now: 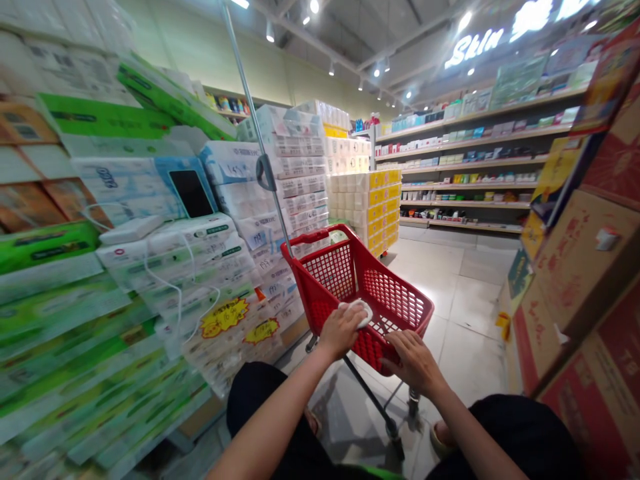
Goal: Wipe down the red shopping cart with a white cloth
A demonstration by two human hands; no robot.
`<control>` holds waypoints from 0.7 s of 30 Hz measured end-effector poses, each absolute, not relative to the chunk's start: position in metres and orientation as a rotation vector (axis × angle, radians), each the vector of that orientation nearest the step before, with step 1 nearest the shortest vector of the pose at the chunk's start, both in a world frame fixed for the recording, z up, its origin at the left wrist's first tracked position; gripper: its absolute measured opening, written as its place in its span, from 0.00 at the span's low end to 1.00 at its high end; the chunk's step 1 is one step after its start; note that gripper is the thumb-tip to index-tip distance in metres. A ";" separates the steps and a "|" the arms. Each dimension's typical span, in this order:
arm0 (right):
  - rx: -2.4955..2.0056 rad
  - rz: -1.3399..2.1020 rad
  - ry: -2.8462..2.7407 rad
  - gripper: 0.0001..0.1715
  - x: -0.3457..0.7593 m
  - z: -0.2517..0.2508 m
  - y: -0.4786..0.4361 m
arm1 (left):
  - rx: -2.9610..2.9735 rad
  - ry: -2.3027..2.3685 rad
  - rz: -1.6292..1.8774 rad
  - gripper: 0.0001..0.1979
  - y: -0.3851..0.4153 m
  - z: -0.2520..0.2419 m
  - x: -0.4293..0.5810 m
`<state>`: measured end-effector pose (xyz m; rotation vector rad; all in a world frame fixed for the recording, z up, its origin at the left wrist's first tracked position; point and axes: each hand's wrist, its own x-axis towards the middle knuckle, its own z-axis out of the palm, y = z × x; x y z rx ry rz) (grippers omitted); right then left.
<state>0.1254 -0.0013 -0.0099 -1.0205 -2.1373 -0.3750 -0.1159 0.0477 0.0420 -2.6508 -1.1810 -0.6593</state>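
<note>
Lettering on the lit sign point(473, 45) high on the right reads "Skin" in white script. The other print is too blurred to read, including the yellow starburst price tags point(224, 317) stuck on the tissue packs point(210, 267) to my left.

Those packs rise in a wall along the left side. A dark-screened phone point(191, 193) leans upright on them, and a white power bank point(131, 230) lies beside it with a white cable point(175, 293) hanging down the stack. Cardboard boxes point(575, 267) crowd the right edge, and stocked shelves point(475, 143) line the far wall across the pale tiled floor point(465, 300).

Directly ahead of me stands the red basket point(395, 297) on its wheeled frame, just beside the tissue wall. A thin metal pole point(255, 127) slants up from its far handle.

My left hand point(343, 330) is closed around a white cloth point(361, 312) and presses it against the basket's near rim. My right hand point(413, 360) lies palm down on the near corner with its fingers bent over the edge. Whether they clamp it I cannot tell.
</note>
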 end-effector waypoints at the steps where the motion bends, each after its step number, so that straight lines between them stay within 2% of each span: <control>1: -0.990 -0.370 -2.180 0.25 0.133 -0.006 0.001 | -2.613 -1.240 -0.669 0.28 0.056 0.044 -0.125; 3: -0.987 -0.375 -2.217 0.34 0.150 0.001 0.007 | -2.554 -1.333 -0.683 0.28 0.071 0.048 -0.140; 5: -1.040 -0.392 -2.220 0.38 0.166 0.008 0.015 | -2.535 -1.379 -0.689 0.27 0.083 0.049 -0.151; 10: -1.103 -0.363 -2.294 0.22 0.183 0.016 0.032 | -2.536 -1.388 -0.730 0.25 0.095 0.046 -0.155; 21: -1.210 -0.475 -2.183 0.24 0.173 0.007 0.016 | -2.526 -1.427 -0.855 0.25 0.080 0.032 -0.128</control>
